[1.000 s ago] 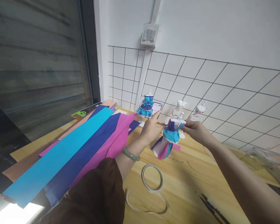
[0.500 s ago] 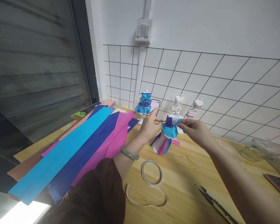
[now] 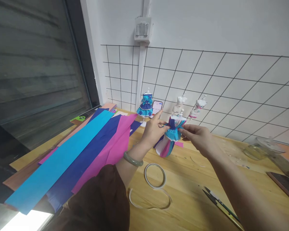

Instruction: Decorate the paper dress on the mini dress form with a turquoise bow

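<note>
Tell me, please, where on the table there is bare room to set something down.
Bare patches on the table lie between the tape ring and the pointed tool, and between the right forearm and the dark slab. It is crowded at the left, under coloured sheets, and at the back, where the left hand and right hand hold the small dress.
</note>
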Available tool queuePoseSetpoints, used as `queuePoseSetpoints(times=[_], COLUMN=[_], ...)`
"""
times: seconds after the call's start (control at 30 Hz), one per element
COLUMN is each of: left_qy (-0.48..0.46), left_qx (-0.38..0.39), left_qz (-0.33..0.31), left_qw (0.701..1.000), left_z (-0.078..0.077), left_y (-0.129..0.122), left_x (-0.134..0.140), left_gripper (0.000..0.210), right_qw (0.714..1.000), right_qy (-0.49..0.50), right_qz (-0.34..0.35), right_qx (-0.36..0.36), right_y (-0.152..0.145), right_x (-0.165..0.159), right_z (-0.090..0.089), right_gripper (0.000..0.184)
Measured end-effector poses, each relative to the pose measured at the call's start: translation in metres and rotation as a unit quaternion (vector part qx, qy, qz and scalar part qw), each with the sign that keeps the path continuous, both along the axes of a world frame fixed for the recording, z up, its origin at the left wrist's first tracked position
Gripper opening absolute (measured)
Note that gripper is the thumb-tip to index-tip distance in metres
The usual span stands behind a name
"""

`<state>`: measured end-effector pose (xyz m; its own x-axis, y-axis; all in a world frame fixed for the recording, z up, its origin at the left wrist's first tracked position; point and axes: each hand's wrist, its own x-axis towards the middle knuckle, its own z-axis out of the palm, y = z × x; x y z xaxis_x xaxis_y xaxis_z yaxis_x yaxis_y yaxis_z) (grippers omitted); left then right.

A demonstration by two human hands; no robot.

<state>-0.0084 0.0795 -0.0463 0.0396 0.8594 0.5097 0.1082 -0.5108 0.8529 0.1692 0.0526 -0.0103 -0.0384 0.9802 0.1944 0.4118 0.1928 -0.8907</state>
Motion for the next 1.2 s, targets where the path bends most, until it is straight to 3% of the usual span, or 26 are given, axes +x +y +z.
queuePoseSetpoints(times=[0.13, 0.37, 0.5, 0.67, 0.9, 1.07, 1.2], left_qy=[0.03, 0.139, 0.182, 0.218, 0.186, 0.114, 0.067], left_qx=[0.018, 0.068, 0.088, 0.095, 0.032, -0.015, -0.036], left_qz=[0.028, 0.119, 0.138, 0.163, 0.096, 0.014, 0.0], left_qw=[0.999, 0.981, 0.97, 0.957, 0.977, 0.993, 0.997], left_z=[0.004, 0.011, 0.013, 0.015, 0.024, 0.022, 0.018], left_y=[-0.005, -0.019, -0.022, -0.024, -0.02, -0.013, -0.01], left_x=[0.002, 0.008, 0.012, 0.015, 0.007, 0.001, 0.002], left_gripper=[0.074, 0.073, 0.072, 0.072, 0.07, 0.066, 0.082], right_qw=[0.999, 0.96, 0.965, 0.99, 1.0, 1.0, 0.999], right_qy=[-0.014, -0.211, -0.193, -0.097, -0.004, -0.013, -0.021], right_qz=[-0.008, -0.096, -0.106, -0.078, 0.002, -0.006, -0.025], right_qx=[0.033, 0.16, 0.141, 0.066, 0.02, 0.026, 0.032], right_y=[-0.005, -0.02, -0.027, -0.028, -0.014, -0.013, -0.014], right_x=[-0.003, -0.011, -0.018, -0.022, -0.009, -0.009, -0.013], right_z=[-0.004, -0.005, 0.0, 0.006, -0.001, 0.0, 0.0], right_gripper=[0.042, 0.027, 0.023, 0.025, 0.035, 0.036, 0.037])
